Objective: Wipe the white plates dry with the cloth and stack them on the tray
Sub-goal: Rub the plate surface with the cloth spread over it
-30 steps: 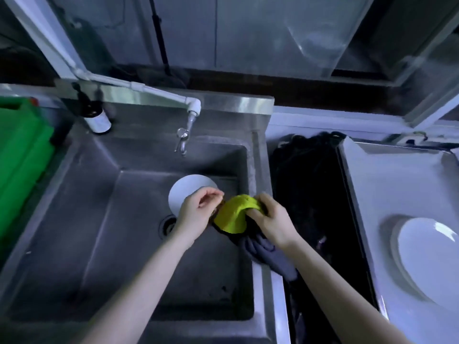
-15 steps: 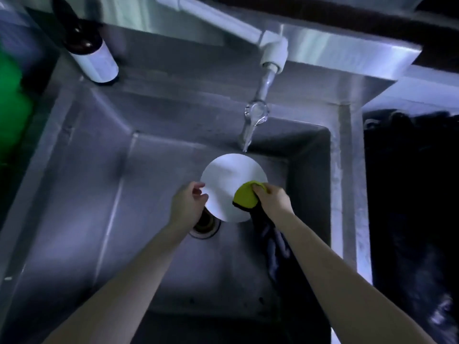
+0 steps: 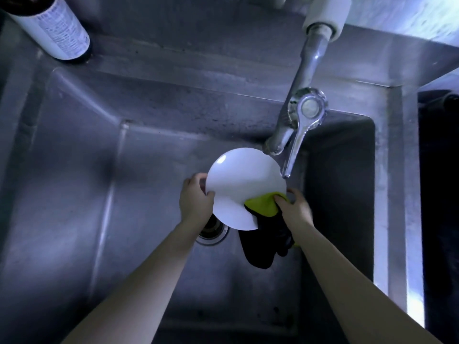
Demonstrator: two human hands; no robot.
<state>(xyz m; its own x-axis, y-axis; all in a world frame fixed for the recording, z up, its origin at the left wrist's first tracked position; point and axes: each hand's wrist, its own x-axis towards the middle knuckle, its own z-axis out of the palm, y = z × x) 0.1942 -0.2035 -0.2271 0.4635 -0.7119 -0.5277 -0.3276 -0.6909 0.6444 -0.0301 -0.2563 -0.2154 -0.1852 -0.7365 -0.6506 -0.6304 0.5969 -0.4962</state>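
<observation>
A round white plate [image 3: 242, 184] is held over the steel sink [image 3: 74, 194], just below the tap. My left hand [image 3: 196, 199] grips the plate's left rim, thumb on its face. My right hand [image 3: 294, 206] holds a yellow-green cloth [image 3: 263, 203] pressed against the plate's lower right edge. The dark end of the cloth [image 3: 263, 247] hangs down below the plate. The tray is out of view.
The tap spout and lever [image 3: 300, 125] hang right above the plate's far right edge. A dark bottle with a white label [image 3: 57, 33] stands at the sink's back left corner. The drain [image 3: 211, 232] lies under my left wrist. A dark gap [image 3: 439, 194] runs along the right.
The view has closed in on the sink. The plate has turned more face-up and the cloth has slid to its lower right edge. Both hands kept their hold.
</observation>
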